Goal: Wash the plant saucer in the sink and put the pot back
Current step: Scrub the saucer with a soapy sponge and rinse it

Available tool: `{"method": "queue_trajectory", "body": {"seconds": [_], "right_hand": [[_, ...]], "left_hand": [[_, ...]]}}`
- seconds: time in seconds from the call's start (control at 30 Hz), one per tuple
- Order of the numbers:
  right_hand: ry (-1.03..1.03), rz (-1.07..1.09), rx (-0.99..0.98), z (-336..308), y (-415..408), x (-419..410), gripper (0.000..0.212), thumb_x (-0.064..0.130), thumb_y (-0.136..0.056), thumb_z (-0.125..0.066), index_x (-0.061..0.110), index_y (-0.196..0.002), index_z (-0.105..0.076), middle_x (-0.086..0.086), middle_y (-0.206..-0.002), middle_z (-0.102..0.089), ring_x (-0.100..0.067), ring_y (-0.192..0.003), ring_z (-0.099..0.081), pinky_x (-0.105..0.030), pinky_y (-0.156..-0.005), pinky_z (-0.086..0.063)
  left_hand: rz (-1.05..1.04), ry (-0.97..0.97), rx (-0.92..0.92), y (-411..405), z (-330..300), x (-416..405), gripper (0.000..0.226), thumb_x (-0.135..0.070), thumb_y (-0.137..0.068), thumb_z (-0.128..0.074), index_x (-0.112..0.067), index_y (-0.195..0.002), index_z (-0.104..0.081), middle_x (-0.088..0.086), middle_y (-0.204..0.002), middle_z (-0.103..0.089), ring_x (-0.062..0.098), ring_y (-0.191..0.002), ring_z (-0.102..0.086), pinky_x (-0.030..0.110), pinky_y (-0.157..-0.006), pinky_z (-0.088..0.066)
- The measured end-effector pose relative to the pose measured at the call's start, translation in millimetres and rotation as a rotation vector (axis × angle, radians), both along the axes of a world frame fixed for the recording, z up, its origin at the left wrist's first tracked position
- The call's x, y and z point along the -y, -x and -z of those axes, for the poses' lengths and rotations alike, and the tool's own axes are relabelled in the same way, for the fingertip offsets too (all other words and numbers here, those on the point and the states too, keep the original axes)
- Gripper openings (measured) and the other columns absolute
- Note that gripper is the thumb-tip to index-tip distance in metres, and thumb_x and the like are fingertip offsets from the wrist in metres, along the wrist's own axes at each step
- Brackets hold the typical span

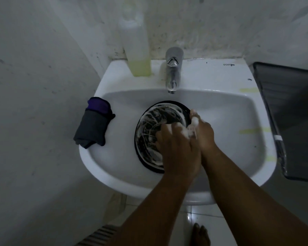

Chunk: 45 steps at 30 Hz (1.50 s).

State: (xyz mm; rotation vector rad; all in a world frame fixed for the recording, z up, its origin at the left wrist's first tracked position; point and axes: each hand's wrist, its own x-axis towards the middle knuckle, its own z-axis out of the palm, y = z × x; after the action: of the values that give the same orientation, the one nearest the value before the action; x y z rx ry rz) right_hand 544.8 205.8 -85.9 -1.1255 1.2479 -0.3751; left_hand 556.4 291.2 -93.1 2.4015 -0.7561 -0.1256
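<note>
The left hand (176, 148) lay nearest, palm down inside the saucer (155, 132), fingers curled over its soapy floor; whether they held a sponge could not be told. Just beside it, the right hand (203, 132) gripped the saucer's right rim, fingers lathered. The saucer, round and dark, sat tilted in the middle of the sink (229, 110) basin, directly ahead of both hands and below the tap (172, 71). No water was seen running; rinsing likely required the right hand, being nearer, to reach straight back. A folded cloth (93, 122) lay on the sink's left edge, a soap bottle (137, 43) at its back-left corner.
</note>
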Motion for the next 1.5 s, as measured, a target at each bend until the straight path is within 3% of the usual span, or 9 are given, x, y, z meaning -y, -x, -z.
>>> {"method": "queue_trajectory", "body": {"seconds": [0.2,0.37,0.67,0.87,1.0,1.1,1.23,1.33,1.5], "right_hand": [[-0.176,0.143,0.074,-2.8,-4.0,-7.3,0.043,0.051,-0.102,-0.051,0.015,-0.090,-0.071,-0.008,-0.088,-0.078,-0.025,-0.085,-0.076,-0.036,-0.081,-0.062],[-0.189,0.217,0.099,-4.3,-0.9,-5.0,0.040,0.049,-0.104,-0.049,0.019,-0.083,-0.064,-0.002,-0.081,-0.072,-0.020,-0.081,-0.071,-0.029,-0.071,-0.057],[-0.195,0.293,0.136,2.3,10.9,-1.2,0.040,0.046,-0.098,-0.060,0.009,-0.106,-0.072,-0.005,-0.086,-0.078,-0.028,-0.089,-0.075,-0.042,-0.083,-0.062],[-0.051,0.217,0.088,-2.6,20.8,-3.6,0.044,0.053,-0.100,-0.054,0.014,-0.086,-0.067,-0.003,-0.090,-0.071,-0.025,-0.092,-0.069,-0.036,-0.092,-0.057],[0.200,0.006,-0.016,-14.5,25.7,-10.0,0.057,0.046,-0.107,-0.044,0.004,-0.073,-0.063,-0.008,-0.073,-0.066,-0.013,-0.061,-0.056,-0.007,-0.051,-0.043],[0.364,-0.135,-0.005,-20.3,28.1,-12.6,0.067,0.044,-0.107,-0.043,-0.017,-0.085,-0.056,-0.028,-0.073,-0.064,-0.022,-0.055,-0.055,-0.020,-0.047,-0.038],[0.645,-0.333,-0.006,-30.0,33.4,-12.3,0.062,0.045,-0.106,-0.043,0.011,-0.055,-0.034,0.004,-0.047,-0.041,-0.007,-0.045,-0.037,-0.024,-0.049,-0.029],[0.829,-0.461,-0.016,-31.6,38.7,-15.3,0.064,0.057,-0.105,-0.041,0.020,-0.052,-0.038,0.006,-0.047,-0.048,-0.008,-0.051,-0.050,-0.019,-0.050,-0.033],[0.965,-0.683,0.053,-28.2,45.6,-20.1,0.057,0.059,-0.101,-0.029,0.031,-0.054,-0.043,0.009,-0.047,-0.047,-0.009,-0.054,-0.056,-0.017,-0.051,-0.034]], "left_hand": [[-0.315,0.044,-0.059,-20.1,11.5,-1.4,0.054,-0.043,-0.100,-0.038,0.002,-0.114,-0.066,0.027,-0.117,-0.062,0.047,-0.111,-0.057,0.054,-0.093,-0.046],[-0.581,-0.037,-0.467,-43.5,18.8,-7.8,0.046,-0.038,-0.108,-0.037,-0.008,-0.141,-0.049,0.018,-0.145,-0.044,0.038,-0.136,-0.037,0.048,-0.113,-0.028],[-0.859,0.359,-0.566,-76.5,32.2,-18.8,0.052,-0.038,-0.111,-0.031,-0.002,-0.142,-0.054,0.023,-0.146,-0.052,0.036,-0.138,-0.042,0.038,-0.118,-0.024],[-0.733,0.439,-0.519,-112.8,27.2,-14.3,0.050,-0.037,-0.111,-0.032,-0.003,-0.142,-0.053,0.022,-0.144,-0.051,0.037,-0.135,-0.046,0.039,-0.114,-0.033],[-0.654,0.417,-0.501,-128.8,15.8,-6.6,0.051,-0.039,-0.110,-0.032,-0.006,-0.146,-0.048,0.020,-0.151,-0.045,0.037,-0.139,-0.042,0.040,-0.114,-0.032],[-0.601,0.446,-0.537,-133.1,-0.3,2.1,0.055,-0.045,-0.109,-0.031,-0.010,-0.148,-0.044,0.017,-0.151,-0.045,0.037,-0.138,-0.043,0.043,-0.116,-0.034],[-0.512,0.515,-0.645,-128.3,-19.3,12.0,0.104,-0.097,-0.074,-0.018,-0.020,-0.136,-0.051,0.021,-0.134,-0.060,0.045,-0.121,-0.059,0.061,-0.104,-0.047],[-0.364,0.444,-0.637,-112.2,-41.1,10.7,0.083,-0.097,-0.072,-0.033,-0.020,-0.096,-0.052,0.019,-0.111,-0.067,0.039,-0.104,-0.066,0.058,-0.096,-0.053],[-0.244,0.314,-0.723,-90.9,-51.5,-4.5,0.088,-0.103,-0.041,-0.061,-0.028,-0.082,-0.043,0.010,-0.094,-0.056,0.052,-0.101,-0.064,0.068,-0.087,-0.055]]}}
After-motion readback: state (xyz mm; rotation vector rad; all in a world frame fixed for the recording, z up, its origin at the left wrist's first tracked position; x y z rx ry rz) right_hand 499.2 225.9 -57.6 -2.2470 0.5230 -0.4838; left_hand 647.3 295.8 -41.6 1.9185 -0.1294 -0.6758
